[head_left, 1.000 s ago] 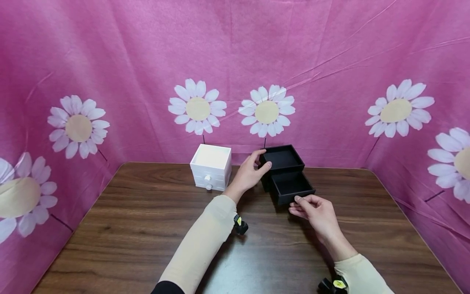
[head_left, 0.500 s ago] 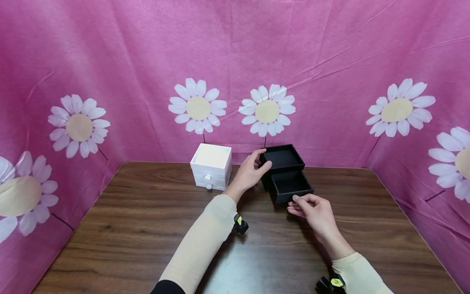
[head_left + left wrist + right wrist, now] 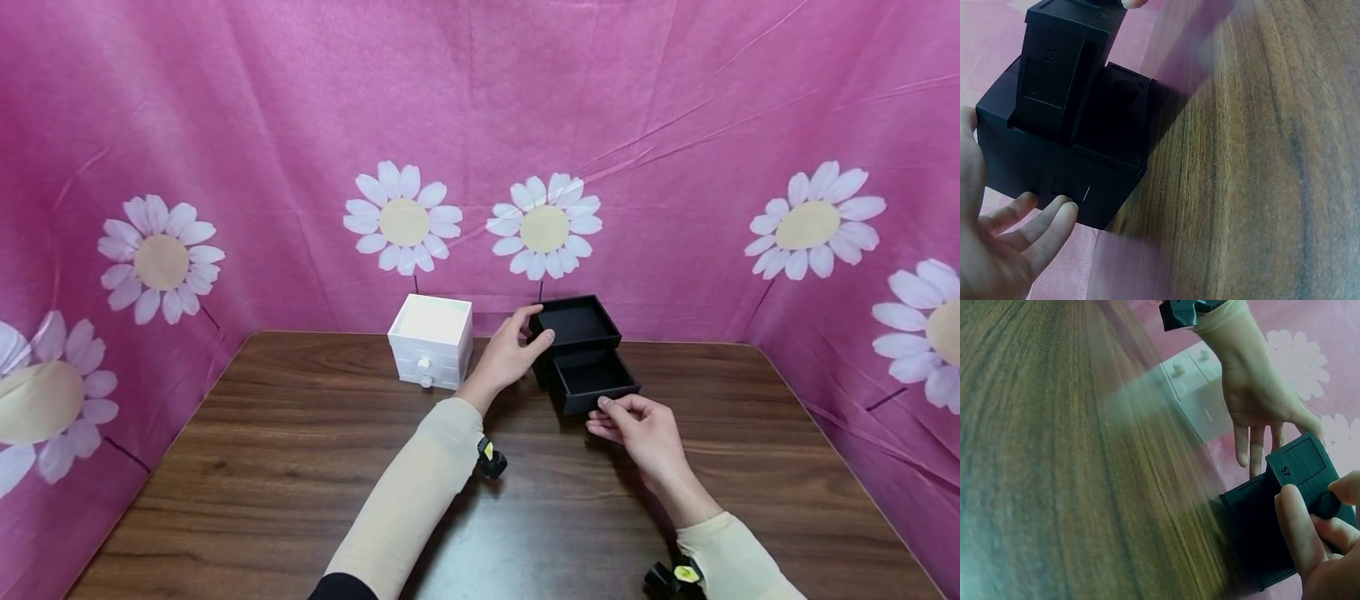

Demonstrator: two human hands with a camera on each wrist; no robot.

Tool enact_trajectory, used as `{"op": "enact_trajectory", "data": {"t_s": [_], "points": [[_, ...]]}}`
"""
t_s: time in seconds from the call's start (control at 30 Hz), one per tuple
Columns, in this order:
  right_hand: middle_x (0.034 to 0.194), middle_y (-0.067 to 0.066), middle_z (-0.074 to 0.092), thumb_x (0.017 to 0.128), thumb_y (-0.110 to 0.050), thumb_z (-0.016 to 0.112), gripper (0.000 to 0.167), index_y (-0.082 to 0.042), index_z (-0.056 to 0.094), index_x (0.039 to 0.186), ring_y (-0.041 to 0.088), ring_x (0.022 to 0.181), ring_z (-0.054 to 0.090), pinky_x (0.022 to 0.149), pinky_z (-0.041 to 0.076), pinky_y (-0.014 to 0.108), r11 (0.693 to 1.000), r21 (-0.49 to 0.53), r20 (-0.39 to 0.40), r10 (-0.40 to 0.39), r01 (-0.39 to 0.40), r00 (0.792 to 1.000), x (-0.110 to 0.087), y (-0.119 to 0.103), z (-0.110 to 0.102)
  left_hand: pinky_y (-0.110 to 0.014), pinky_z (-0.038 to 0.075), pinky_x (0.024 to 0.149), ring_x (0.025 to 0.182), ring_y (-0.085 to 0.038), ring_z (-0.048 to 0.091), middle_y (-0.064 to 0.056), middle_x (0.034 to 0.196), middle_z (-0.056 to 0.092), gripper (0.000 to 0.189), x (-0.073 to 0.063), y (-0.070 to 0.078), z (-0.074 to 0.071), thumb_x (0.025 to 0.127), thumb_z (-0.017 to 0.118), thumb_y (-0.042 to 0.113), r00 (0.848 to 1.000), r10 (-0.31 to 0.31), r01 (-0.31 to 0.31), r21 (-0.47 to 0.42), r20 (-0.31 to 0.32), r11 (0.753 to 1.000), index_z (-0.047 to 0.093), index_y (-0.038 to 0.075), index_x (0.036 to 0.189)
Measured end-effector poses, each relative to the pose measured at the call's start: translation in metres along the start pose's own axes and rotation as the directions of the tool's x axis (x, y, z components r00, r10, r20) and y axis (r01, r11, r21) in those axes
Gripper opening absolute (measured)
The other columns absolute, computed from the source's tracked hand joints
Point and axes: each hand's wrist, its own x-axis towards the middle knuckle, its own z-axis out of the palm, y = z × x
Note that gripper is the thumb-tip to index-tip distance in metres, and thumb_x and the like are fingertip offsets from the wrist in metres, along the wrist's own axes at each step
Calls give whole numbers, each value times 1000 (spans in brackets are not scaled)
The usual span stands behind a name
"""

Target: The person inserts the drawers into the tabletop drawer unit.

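A black drawer box [image 3: 588, 343] with a tray-like top stands at the back of the table, its upper drawer [image 3: 603, 400] pulled out and hollow inside. My left hand [image 3: 506, 360] holds the box by its left side, thumb near the front edge; in the left wrist view several fingers [image 3: 1054, 228] lie against the side wall. With thumb and fingers, my right hand [image 3: 652, 437] pinches the round knob [image 3: 1326, 505] on the drawer front. A lower drawer with a round knob [image 3: 1124, 92] shows dimly beneath, in shadow.
Left of the black box stands a white drawer box [image 3: 427, 362] with two knobs, both drawers in. The wooden table [image 3: 300, 458] runs up to a pink cloth backdrop [image 3: 480, 100] printed with daisies. Small cameras [image 3: 491, 458] are strapped to both wrists.
The drawer has slid slightly inward since a second ago, my right hand moving a little left and back with it. My left hand has stayed on the box.
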Motion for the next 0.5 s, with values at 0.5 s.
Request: {"op": "enact_trajectory", "data": {"t_s": [0.5], "points": [[81,5,80,108,-4,63,19,4,72,93,15,74,81,76,67,34,1000,-3,-12,-23,23,1000,4,-1,4,-50,53,105,128,-29,61,-14,143,61,59,1,-2,0,106,65,45,1000,12,-12,-4,4,1000,50,28,160]]}}
